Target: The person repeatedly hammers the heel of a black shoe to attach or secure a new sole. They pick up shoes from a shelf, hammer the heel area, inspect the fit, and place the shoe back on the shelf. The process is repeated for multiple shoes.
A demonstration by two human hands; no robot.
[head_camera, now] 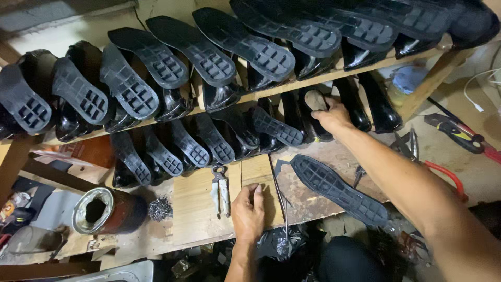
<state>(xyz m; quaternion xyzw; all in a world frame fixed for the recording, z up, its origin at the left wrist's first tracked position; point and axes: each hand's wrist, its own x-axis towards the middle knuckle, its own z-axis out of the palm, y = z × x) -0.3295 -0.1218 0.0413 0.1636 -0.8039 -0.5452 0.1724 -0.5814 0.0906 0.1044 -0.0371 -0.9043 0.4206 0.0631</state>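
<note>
My right hand (331, 116) reaches up to the lower shelf row and grips a glossy black shoe (314, 112) whose bottom shows bare, without a sole. My left hand (248, 211) rests flat, palm down, on the wooden workbench (195, 209), holding nothing. A loose black rubber sole (338, 189) lies tread-up on the bench between my two arms. Metal pincers (221, 189) lie just left of my left hand, and a thin metal rod (279, 196) lies along its right side.
Two slanted wooden racks hold several black shoes, soles up (156, 78). A rusty open can (107, 210) and a pile of small nails (160, 208) sit at bench left. Red-handled pliers (443, 175) and a black and red tool (459, 137) lie at right.
</note>
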